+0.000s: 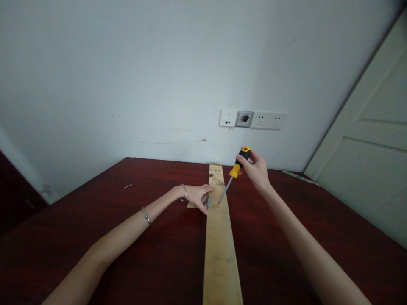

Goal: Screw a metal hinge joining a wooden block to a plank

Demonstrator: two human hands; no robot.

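Note:
A long pale wooden plank [220, 245] lies lengthwise on the dark red table [127, 237]. My right hand [256, 168] is closed around the yellow and black handle of a screwdriver [234, 172], whose tip points down at the plank. My left hand [197, 196] rests at the plank's left edge, its fingers pinched on small metal screws [208, 202] beside the screwdriver tip. Two thin bracelets circle my left forearm and wrist.
A single loose screw [127, 186] lies far left on the table. The white wall behind carries a row of sockets [251, 120]. A pale door [372, 156] stands at the right, and a thin strip lies near the table's far right edge.

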